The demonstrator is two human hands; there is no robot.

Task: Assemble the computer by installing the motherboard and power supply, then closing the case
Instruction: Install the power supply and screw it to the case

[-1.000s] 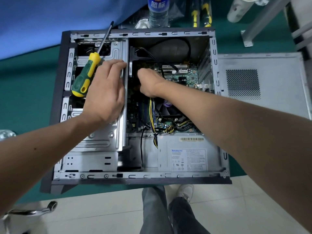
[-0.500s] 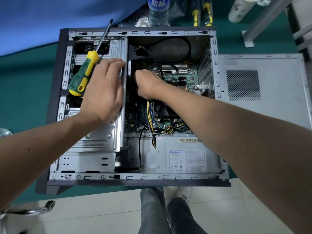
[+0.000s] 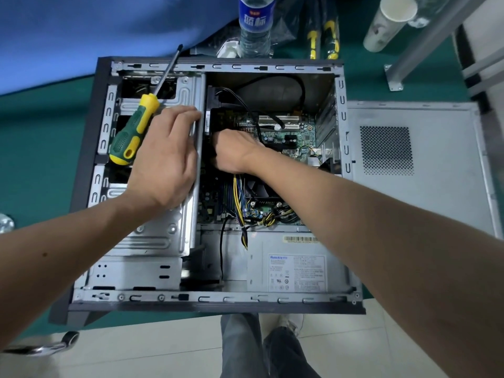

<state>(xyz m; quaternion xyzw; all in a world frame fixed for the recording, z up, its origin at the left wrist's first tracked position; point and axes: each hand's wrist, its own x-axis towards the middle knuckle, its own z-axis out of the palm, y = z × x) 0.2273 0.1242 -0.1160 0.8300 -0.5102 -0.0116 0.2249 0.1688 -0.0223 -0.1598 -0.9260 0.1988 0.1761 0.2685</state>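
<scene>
Motherboard [image 3: 286,137] lies flat inside the case [image 3: 81,186]; right hand [image 3: 234,151] reaches its left edge, fingers hidden, cannot tell; left hand [image 3: 163,159] rests flat, fingers relaxed.

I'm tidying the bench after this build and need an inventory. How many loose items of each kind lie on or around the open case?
Screwdrivers: 1, the green-and-yellow screwdriver lying on the drive cage
Case side panels: 1, the side panel flat beside the case
Water bottles: 1, the bottle
Paper cups: 1, the paper cup
Total: 4
</scene>
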